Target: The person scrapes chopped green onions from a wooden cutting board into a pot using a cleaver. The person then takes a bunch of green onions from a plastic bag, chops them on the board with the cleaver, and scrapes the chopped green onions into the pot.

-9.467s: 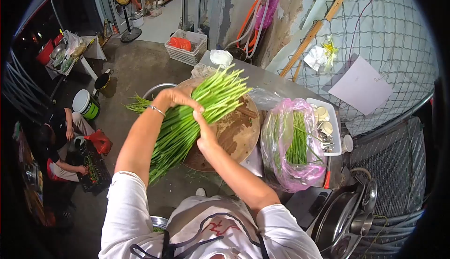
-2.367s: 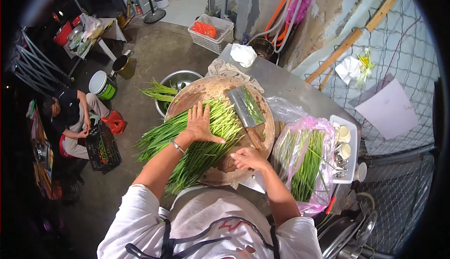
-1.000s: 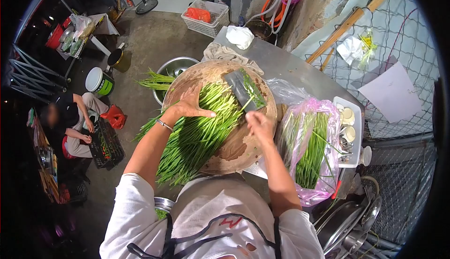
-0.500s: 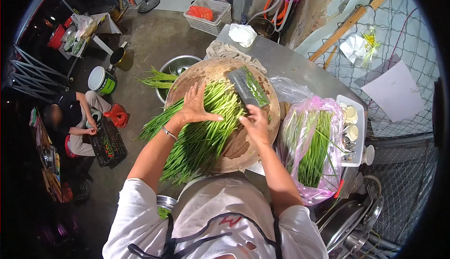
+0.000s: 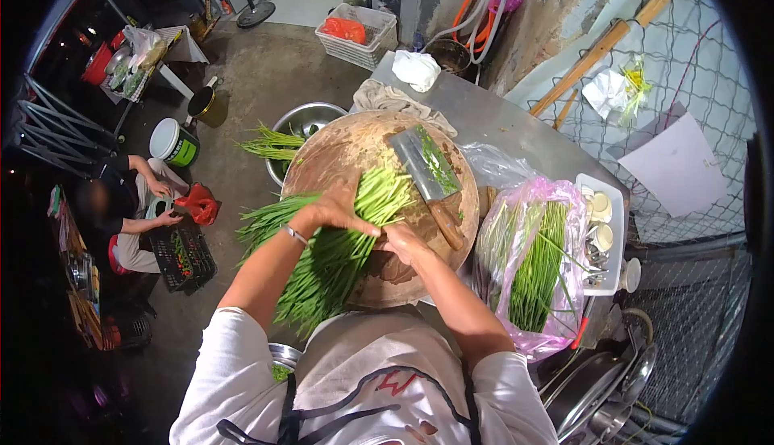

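A thick bunch of green chives (image 5: 322, 272) lies across the round wooden chopping board (image 5: 322, 151), pale cut ends toward the upper right and leaves hanging over the near left edge. My left hand (image 5: 337, 205) wraps over the bunch, its thumb reaching across the stalks. On the near right side my right hand (image 5: 403, 242) closes against the same stalks, its fingertips partly hidden by them. A cleaver (image 5: 421, 167) rests flat on the board to the right, green bits stuck to its blade, and neither hand touches it.
Right of the board stands a pink plastic bag (image 5: 536, 259) of more chives, beside a white tray (image 5: 619, 215) of small items. A metal bowl (image 5: 318, 112) with greens sits behind the board. A co-worker (image 5: 133, 207) sits at left by a black crate (image 5: 185, 259).
My right hand has left the cleaver handle and moved left to the chives. My left hand has come nearer and closed round the bunch, which is now gathered tighter.
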{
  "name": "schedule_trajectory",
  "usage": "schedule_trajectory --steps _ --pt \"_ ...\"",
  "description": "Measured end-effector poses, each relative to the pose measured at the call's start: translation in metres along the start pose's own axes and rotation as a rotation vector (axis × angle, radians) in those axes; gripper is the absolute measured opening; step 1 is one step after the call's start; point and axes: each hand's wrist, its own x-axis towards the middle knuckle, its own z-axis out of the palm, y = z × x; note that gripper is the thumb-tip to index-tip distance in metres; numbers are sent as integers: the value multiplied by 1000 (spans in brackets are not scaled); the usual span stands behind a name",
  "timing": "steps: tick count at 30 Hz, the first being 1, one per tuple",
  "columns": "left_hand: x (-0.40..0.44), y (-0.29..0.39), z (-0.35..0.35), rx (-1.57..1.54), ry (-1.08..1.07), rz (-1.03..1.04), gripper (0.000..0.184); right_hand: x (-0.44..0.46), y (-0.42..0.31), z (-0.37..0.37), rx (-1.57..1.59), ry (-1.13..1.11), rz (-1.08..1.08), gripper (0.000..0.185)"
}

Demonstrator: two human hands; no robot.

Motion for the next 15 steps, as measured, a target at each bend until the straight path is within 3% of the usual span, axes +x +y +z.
schedule_trajectory --steps 5,8,9,11,13,15 --pt "-20 40 20 120 174 -82 153 7 3 -10 -80 43 -45 41" --pt "-16 49 10 136 138 -184 141 3 -6 -33 -150 -125 16 43" --pt "-16 52 9 145 135 -202 139 -7 -22 -39 -266 -117 125 41" --pt "-15 53 10 185 148 -223 133 -40 -52 -59 -809 -144 59 38" --pt "-11 47 15 193 183 -205 129 -55 -51 -78 -1257 182 -248 44" --pt "-13 45 21 194 187 -192 128 -58 -41 -92 -1497 526 -477 52"
